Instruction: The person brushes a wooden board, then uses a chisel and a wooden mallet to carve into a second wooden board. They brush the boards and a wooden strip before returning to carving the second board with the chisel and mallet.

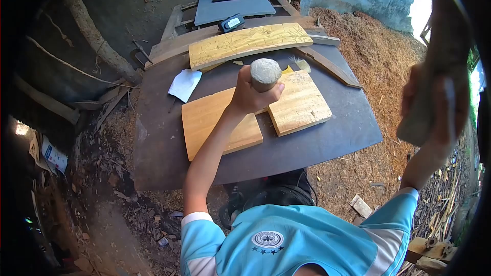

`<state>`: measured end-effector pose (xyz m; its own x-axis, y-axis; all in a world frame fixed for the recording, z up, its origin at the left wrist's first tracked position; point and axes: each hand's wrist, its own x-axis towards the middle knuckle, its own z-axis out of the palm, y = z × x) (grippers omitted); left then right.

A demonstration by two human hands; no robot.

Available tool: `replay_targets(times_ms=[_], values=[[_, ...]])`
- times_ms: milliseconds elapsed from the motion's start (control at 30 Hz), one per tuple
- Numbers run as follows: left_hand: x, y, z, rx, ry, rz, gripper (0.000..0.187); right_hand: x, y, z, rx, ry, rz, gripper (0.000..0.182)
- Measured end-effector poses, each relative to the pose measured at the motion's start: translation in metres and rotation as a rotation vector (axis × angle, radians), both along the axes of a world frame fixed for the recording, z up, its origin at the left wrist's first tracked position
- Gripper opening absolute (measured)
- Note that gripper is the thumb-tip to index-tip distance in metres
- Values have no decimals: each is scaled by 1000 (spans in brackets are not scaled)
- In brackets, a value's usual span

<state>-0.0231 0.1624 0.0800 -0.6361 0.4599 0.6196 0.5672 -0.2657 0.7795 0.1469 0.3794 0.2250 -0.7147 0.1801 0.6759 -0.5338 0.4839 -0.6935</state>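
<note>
My left hand (249, 97) is closed around an upright tool with a thick, round-topped wooden handle (265, 73). It stands over the seam between two pale wooden boards on the dark table (327, 143): a plain board (204, 122) on the left and a board with drawn lines (302, 103) on the right. The tool's lower end is hidden by my hand. My right hand (440, 117) is raised at the far right, off the table, gripping a blurred pale wooden block (422, 117).
A long carved plank (248, 43) lies across the back of the table, with a white paper (185, 84) and wood strips (327, 65) near it. Behind sit a black device (232, 22) and a grey sheet (232, 6). Sawdust and scraps cover the ground.
</note>
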Motion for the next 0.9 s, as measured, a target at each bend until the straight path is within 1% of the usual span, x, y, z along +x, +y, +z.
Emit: replay_targets(times_ms=[100, 167, 200, 233, 267, 300, 367, 400, 433, 533, 567, 633, 667, 733, 767, 833, 867, 900], values=[[-1, 0, -2, 16, -98, -6, 12, -10, 1, 6, 146, 12, 4, 24], [-1, 1, -1, 20, -166, 17, 13, -18, -8, -4, 364, -70, 50, 21], [-2, 0, -3, 25, -192, 0, 13, -22, -16, -8, 510, -162, 95, 20], [-3, 0, -6, 29, -219, -18, 13, -24, -22, -13, 631, -321, 170, 19], [-4, -1, -8, 31, -244, -37, 13, -27, -23, -17, 668, -499, 258, 17], [0, -1, -7, 21, -184, -17, 13, -27, -22, -15, 644, -609, 300, 16], [3, 1, 0, 16, -50, 29, 13, -26, -14, 4, 739, -557, 228, 17], [0, 0, -6, -4, -137, 35, 13, -22, -17, 16, 617, -499, 220, 21], [-4, 1, -6, 8, -161, 31, 13, -20, -19, 27, 513, -408, 191, 20], [-12, 3, -7, 28, -222, 23, 13, -21, -6, 41, 338, -140, 61, 18], [-13, 4, -7, 34, -235, 11, 13, -25, -1, 43, 335, -98, 34, 18], [-14, 3, -6, 42, -265, -10, 13, -34, 0, 41, 449, -73, 13, 17], [-15, 3, -5, 51, -227, -13, 12, -37, -5, 36, 566, -91, 8, 16], [-14, 6, -3, 72, -154, -13, 12, -40, -21, 17, 905, -254, 42, 15], [-14, 5, -3, 61, -207, -33, 11, -40, -30, 6, 983, -344, 106, 15], [-16, 4, 0, 28, -304, -91, 11, -45, -39, -14, 753, -422, 220, 12], [-19, 6, 3, 36, -280, -81, 13, -44, -34, 2, 703, -643, 247, 15], [-19, 6, 1, 44, -268, -71, 15, -40, -34, 16, 554, -712, 263, 22]])
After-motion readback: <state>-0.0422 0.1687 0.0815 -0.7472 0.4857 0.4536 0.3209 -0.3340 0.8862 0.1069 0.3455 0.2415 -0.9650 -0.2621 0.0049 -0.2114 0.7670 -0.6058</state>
